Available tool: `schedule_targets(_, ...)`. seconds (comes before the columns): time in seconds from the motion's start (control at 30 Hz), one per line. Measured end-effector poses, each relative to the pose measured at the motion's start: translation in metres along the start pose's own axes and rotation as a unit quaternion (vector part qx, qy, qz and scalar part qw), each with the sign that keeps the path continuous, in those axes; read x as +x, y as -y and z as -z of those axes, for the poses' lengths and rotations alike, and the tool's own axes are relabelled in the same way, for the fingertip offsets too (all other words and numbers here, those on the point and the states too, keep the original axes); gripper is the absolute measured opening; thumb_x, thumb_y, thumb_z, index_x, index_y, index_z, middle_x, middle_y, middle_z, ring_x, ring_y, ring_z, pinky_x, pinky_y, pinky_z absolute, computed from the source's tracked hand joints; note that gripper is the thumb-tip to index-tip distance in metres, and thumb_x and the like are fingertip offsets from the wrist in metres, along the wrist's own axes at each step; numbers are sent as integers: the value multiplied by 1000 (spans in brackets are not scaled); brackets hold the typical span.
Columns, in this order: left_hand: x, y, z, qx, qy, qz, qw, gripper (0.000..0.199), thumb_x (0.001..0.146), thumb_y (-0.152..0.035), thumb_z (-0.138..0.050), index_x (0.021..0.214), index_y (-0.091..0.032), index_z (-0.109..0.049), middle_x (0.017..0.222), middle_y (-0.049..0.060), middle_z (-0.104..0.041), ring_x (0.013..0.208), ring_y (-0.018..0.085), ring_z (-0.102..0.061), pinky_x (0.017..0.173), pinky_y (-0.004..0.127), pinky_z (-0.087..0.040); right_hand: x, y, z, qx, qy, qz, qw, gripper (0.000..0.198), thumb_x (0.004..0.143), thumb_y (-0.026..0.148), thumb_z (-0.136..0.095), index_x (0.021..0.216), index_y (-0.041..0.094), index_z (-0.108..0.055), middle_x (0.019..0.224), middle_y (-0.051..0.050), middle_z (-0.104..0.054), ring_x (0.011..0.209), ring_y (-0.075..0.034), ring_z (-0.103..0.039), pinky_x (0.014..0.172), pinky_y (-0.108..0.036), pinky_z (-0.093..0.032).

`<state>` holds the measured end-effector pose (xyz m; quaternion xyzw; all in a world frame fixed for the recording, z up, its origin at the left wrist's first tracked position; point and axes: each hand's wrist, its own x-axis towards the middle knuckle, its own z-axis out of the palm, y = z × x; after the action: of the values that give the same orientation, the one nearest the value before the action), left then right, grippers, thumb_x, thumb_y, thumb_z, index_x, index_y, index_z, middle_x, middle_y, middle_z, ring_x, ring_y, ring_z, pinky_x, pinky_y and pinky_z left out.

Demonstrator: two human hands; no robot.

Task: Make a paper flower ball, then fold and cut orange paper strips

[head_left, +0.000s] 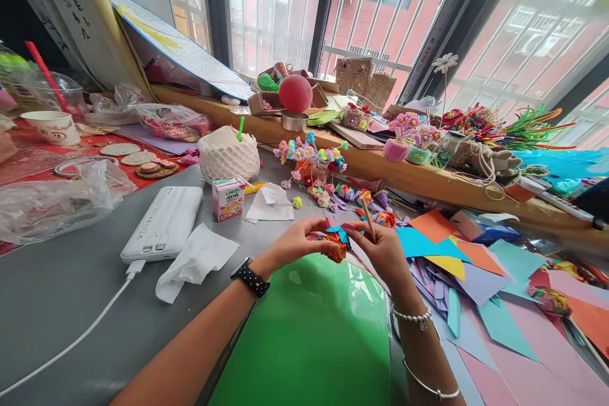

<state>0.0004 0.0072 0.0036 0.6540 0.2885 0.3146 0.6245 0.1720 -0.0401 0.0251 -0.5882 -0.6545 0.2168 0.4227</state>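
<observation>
Nearest, a glossy green mat point(304, 336) is laid on the grey table point(61, 304). Above the far part of this mat, a folded paper piece point(335, 247), orange and blue, is held between the two hands. It is pinched by the thumb and fingers of the left hand point(297, 242), and on this wrist a dark watch point(250, 277) with a dotted strap is worn. By the right hand point(384, 250) a wooden stick point(368, 219) is grasped in a tilted position, while the paper piece is also touched by its fingertips; how firmly it is pressed cannot be told. To the right, many coloured paper sheets point(511, 330) are spread, one overlapping another. To the left, a crumpled tissue point(197, 260) is placed just beside a white power bank point(164, 222), into which a white cable point(80, 336) is plugged. Farther, a small pink drink box point(228, 200) is stood before a round object in a white foam net point(228, 158), where a green straw point(241, 129) is inserted. Small colourful flowers point(311, 158) are gathered near the middle. On the wooden ledge point(361, 157), a red ball point(295, 94) is seen just above a metal tin point(294, 121). Behind everything, barred windows point(276, 19) are seen.
</observation>
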Motion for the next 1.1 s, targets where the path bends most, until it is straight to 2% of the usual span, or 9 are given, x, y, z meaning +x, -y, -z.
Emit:
schedule_targets(0.2,-1,1,-2,13,-16,6,1000,46,60,-35,-69,96,-15,-50,99,7,-59,87,19,-60,78,31,-45,-1,0,-4,-75,-27,61,995,24,77,35,-51,77,16,-66,56,0,-55,48,-10,-39,46,-22,-31)
schedule_targets(0.37,-1,-1,-3,-33,-8,-1,999,43,62,-34,-68,96,-13,-51,96,10,-61,84,20,-61,73,31,-47,-1,1,-7,-77,-41,115,990,21,79,28,-48,85,18,-65,76,-4,-64,66,-16,-54,60,-25,-40)
schedule_targets(0.47,-1,-3,-3,-53,-23,-7,998,42,64,-34,-67,96,-12,-52,95,10,-61,83,20,-61,73,31,-47,-1,1,-7,-64,-55,81,993,24,78,32,-49,89,18,-65,73,-4,-63,58,-14,-51,54,-24,-38)
schedule_targets(0.57,-2,-4,-2,-69,-46,-16,996,44,62,-32,-69,97,-13,-51,101,10,-59,88,20,-59,75,30,-46,-1,0,-6,-63,-70,38,995,27,75,36,-52,88,16,-66,57,0,-55,44,-10,-38,44,-23,-30)
schedule_targets(0.77,-3,-4,-4,-75,-33,-15,997,41,63,-30,-69,95,-14,-50,95,7,-60,85,19,-60,75,29,-46,0,0,-5,-40,-65,11,997,28,73,40,-54,79,15,-65,48,4,-41,42,-8,-30,41,-22,-23)
schedule_targets(0.97,-4,-5,-6,-87,-13,-6,996,38,64,-30,-68,93,-13,-50,92,7,-60,82,19,-61,71,29,-46,1,-1,0,-18,-44,9,999,29,72,42,-55,74,15,-66,50,3,-43,42,-8,-29,40,-22,-22)
schedule_targets(1.1,-2,-4,-7,-66,-37,-5,997,38,61,-31,-69,90,-14,-51,93,6,-59,83,19,-60,72,29,-46,1,0,-2,-76,-62,46,994,27,75,40,-52,70,16,-64,50,3,-42,44,-9,-33,43,-23,-26)
